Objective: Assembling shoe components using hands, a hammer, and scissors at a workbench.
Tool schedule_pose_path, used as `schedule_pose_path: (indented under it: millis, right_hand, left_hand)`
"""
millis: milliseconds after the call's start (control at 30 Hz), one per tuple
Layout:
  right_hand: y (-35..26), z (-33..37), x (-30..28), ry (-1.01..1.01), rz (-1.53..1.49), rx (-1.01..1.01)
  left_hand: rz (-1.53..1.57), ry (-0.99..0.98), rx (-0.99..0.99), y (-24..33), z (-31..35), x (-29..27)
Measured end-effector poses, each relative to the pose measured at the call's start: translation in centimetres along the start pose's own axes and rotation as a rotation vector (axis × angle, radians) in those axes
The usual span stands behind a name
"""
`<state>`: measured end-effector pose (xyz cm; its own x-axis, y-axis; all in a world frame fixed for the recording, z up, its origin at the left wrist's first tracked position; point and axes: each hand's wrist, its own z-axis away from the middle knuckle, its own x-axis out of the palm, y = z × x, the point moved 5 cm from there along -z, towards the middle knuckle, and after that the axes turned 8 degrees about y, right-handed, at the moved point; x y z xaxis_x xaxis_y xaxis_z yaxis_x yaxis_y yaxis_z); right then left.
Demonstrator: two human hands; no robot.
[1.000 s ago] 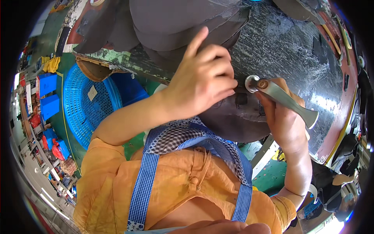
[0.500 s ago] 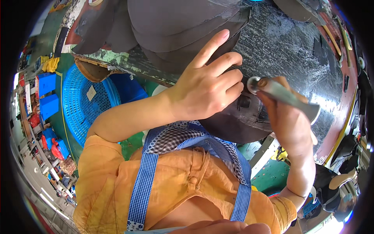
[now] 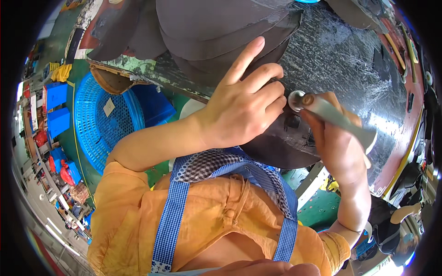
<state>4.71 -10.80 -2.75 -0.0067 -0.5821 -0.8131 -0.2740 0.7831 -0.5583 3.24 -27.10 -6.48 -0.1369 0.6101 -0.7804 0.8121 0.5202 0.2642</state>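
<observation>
My right hand (image 3: 338, 135) is wrapped round a hammer (image 3: 334, 118). The hammer's round, shiny face is turned to the left, close beside the fingertips of my left hand (image 3: 244, 108). My left hand is over the table's near edge, index finger stretched out and the other fingers curled in. Its thumb is hidden, and what the curled fingers grip, if anything, cannot be made out. Beneath and between both hands lies a dark brown sheet piece (image 3: 281, 149) with a rounded edge overhanging the table's near side.
Large dark sheets (image 3: 207, 32) lie overlapped on the scuffed black tabletop (image 3: 340, 60). Wooden-handled tools (image 3: 392, 48) lie along its right side. A blue plastic basket (image 3: 87, 124) stands below at left, beside a blue bin (image 3: 156, 106). Another person (image 3: 391, 225) is at the lower right.
The hammer and my right hand have shifted slightly left. My left hand keeps nearly the same pose, and the whole view has moved a little.
</observation>
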Motion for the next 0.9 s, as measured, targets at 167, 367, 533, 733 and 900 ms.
schedule_pose_path:
  millis: [167,367,533,733,900]
  right_hand:
    - [-0.5,-0.1,0.3,-0.026,0.030,-0.096]
    - [0.2,-0.3,0.1,-0.007,0.033,-0.125]
    - [-0.4,-0.8,0.2,0.002,0.069,-0.158]
    - [-0.5,0.0,1.1,-0.003,0.098,-0.217]
    - [-0.9,-0.3,0.3,0.032,0.057,-0.202]
  left_hand:
    - [0.022,0.043,0.005,-0.2,0.6,0.2]
    - [0.044,0.065,-0.065,-0.6,1.0,0.0]
    - [0.002,0.049,-0.067,0.0,1.3,0.1]
    - [0.020,0.095,-0.099,-0.9,1.3,-0.4]
    - [0.005,0.065,-0.086,0.0,1.4,-0.2]
